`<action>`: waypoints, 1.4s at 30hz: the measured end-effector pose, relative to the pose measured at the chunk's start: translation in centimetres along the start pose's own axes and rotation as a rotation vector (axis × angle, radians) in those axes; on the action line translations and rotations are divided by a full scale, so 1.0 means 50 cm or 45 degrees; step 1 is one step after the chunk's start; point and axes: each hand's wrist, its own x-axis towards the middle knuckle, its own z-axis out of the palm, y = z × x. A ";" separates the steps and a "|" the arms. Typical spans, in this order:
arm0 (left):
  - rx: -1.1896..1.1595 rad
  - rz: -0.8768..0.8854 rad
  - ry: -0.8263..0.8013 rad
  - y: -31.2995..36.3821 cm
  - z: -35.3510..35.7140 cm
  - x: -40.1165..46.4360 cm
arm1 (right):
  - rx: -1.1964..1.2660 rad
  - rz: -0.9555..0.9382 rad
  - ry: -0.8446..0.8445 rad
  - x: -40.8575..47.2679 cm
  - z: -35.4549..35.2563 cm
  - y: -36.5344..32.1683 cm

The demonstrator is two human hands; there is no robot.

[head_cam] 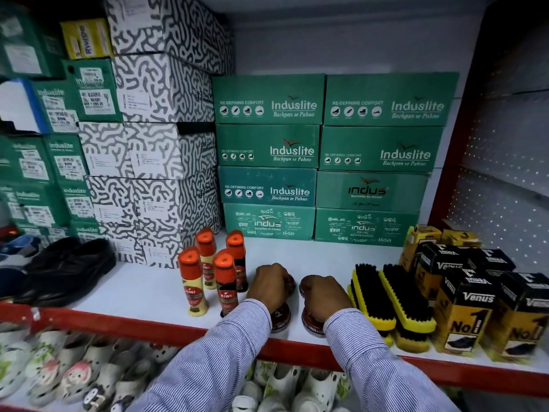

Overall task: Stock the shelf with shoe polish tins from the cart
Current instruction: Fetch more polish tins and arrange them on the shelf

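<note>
Both my hands rest on the white shelf (142, 292) with a red front edge. My left hand (271, 282) is closed over a dark red shoe polish tin whose rim (292, 282) shows at its right side. My right hand (323, 297) is closed over another dark red tin, with its edge (304, 285) showing at the left. Two more dark red polish tins sit nearer the front edge, one under my left wrist (281, 319) and one under my right wrist (312, 324). The cart is out of sight.
Several orange-capped Kiwi liquid polish bottles (218, 266) stand left of my hands. Yellow-backed shoe brushes (395, 295) and Venus boxes (472, 304) fill the right. Green Induslite shoe boxes (326, 156) line the back, black shoes (65, 269) lie at the left, and white clogs (74, 373) sit below.
</note>
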 end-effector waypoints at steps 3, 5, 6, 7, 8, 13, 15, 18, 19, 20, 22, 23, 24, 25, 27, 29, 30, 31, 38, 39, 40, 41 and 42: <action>0.000 0.012 0.003 0.000 -0.001 -0.003 | 0.001 0.004 0.008 -0.002 -0.001 0.001; -0.007 0.015 0.001 0.000 -0.004 -0.006 | 0.001 -0.003 0.007 -0.007 -0.004 -0.002; -0.009 0.019 0.001 0.001 -0.007 -0.008 | -0.002 -0.013 0.005 -0.010 -0.006 -0.004; -0.010 0.024 0.004 0.003 -0.011 -0.012 | -0.005 -0.028 0.005 -0.012 -0.008 -0.004; -0.007 0.033 0.012 0.006 -0.016 -0.016 | -0.015 -0.044 0.005 -0.015 -0.009 -0.004; 0.084 0.064 0.051 0.006 -0.047 -0.046 | -0.045 -0.116 0.092 -0.053 -0.027 0.011; 0.149 0.084 0.010 0.001 -0.054 -0.062 | -0.031 -0.124 0.117 -0.073 -0.029 0.022; 0.220 0.051 -0.072 -0.008 -0.060 -0.090 | -0.088 -0.134 0.093 -0.097 -0.017 0.032; 0.223 0.052 -0.106 -0.011 -0.062 -0.096 | -0.109 -0.127 0.087 -0.103 -0.013 0.032; 0.216 0.063 -0.130 -0.014 -0.062 -0.101 | -0.119 -0.123 0.088 -0.108 -0.009 0.031; 0.195 0.078 -0.146 -0.015 -0.065 -0.109 | -0.133 -0.126 0.107 -0.114 -0.008 0.029; 0.181 0.079 -0.142 -0.015 -0.066 -0.111 | -0.141 -0.128 0.110 -0.117 -0.008 0.028; 0.171 0.079 -0.142 -0.013 -0.066 -0.114 | -0.146 -0.129 0.112 -0.119 -0.008 0.028; 0.162 0.081 -0.145 -0.011 -0.065 -0.117 | -0.152 -0.129 0.109 -0.123 -0.009 0.026; 0.142 0.077 -0.143 -0.005 -0.061 -0.123 | -0.163 -0.145 0.106 -0.128 -0.008 0.024; 0.112 0.074 -0.130 0.000 -0.058 -0.127 | -0.164 -0.162 0.105 -0.129 -0.006 0.022; 0.104 0.071 -0.121 0.002 -0.057 -0.128 | -0.165 -0.164 0.099 -0.130 -0.007 0.021; 0.096 0.069 -0.109 0.004 -0.056 -0.128 | -0.166 -0.167 0.097 -0.130 -0.007 0.021; 0.048 0.072 -0.097 0.011 -0.051 -0.130 | -0.130 -0.189 0.074 -0.133 -0.006 0.017; 0.046 0.073 -0.095 0.012 -0.052 -0.130 | -0.119 -0.194 0.070 -0.134 -0.004 0.015; 0.046 0.077 -0.095 0.012 -0.052 -0.130 | -0.109 -0.196 0.068 -0.134 -0.004 0.014; 0.050 0.083 -0.097 0.013 -0.052 -0.131 | -0.098 -0.197 0.069 -0.134 -0.003 0.013; 0.056 0.090 -0.095 0.013 -0.052 -0.131 | -0.084 -0.198 0.071 -0.134 -0.003 0.013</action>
